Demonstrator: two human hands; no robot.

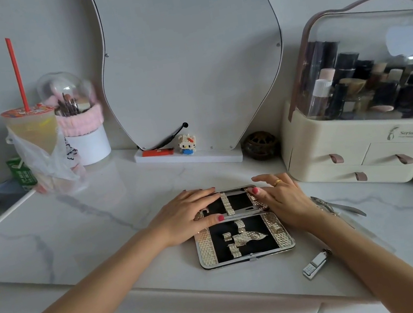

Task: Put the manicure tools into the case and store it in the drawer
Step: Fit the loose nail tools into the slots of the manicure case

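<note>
An open manicure case (243,238) with gold textured trim and a black lining lies flat on the marble table. Two thin metal tools (235,192) sit under the straps of its far half. My left hand (190,214) rests on the far half's left side, fingers laid flat and thumb on the lower tool. My right hand (279,194) presses on the far half's right edge, thumb tip on the case. To the right of the case, a nail clipper (316,263) and metal nippers (338,206) lie on the table.
A cream cosmetics organizer (357,140) with small drawers and a clear lid stands at right. A wavy mirror (190,57) stands behind the case. At left are a drink cup with a red straw (28,124) and a brush holder (81,123). The table's front edge (195,285) runs below the case.
</note>
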